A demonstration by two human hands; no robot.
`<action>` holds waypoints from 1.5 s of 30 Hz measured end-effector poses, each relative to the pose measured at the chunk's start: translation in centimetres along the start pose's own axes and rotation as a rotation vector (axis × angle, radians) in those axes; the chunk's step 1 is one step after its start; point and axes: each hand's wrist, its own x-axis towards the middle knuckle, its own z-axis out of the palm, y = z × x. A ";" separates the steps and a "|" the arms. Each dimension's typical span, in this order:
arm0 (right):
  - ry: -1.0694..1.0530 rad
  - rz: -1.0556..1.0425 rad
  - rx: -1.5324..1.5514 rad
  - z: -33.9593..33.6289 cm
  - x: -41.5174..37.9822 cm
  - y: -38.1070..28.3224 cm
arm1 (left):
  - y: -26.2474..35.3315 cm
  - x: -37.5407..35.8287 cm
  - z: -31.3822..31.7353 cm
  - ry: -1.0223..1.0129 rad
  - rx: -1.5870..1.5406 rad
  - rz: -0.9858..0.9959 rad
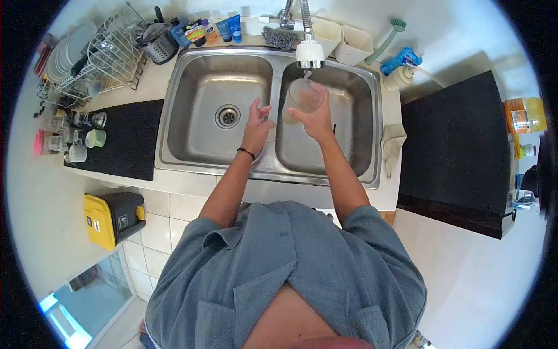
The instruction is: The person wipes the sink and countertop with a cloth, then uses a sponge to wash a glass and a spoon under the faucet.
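Over the right basin of the steel double sink [272, 168], my right hand [317, 119] is wrapped round a clear round glass [306, 95]. The glass is just under the white faucet head [310, 54], where a little water shows. My left hand [256, 123], with a dark band at the wrist, is over the divider side of the left basin; its fingers are apart and it holds nothing. A dark thin item lies partly hidden beside my right wrist in the right basin.
At the left stand a dish rack [116, 58] with plates, a utensil holder [158, 43], and jars on a black mat [131, 136]. Behind the sink are tubes [224, 30], a scrubber [279, 38] and white containers [353, 45]. A cloth [393, 148] hangs over the right counter edge.
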 end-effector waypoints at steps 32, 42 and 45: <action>-0.305 0.660 0.312 -4.3 -7.5 3.0 | 4.6 3.7 2.1 0.335 0.314 0.163; -0.090 0.782 0.297 -8.1 -12.9 2.9 | 5.0 3.3 3.9 0.203 0.755 0.381; -0.050 0.751 0.299 -8.8 -13.0 2.9 | 5.0 3.8 4.4 0.140 0.819 0.446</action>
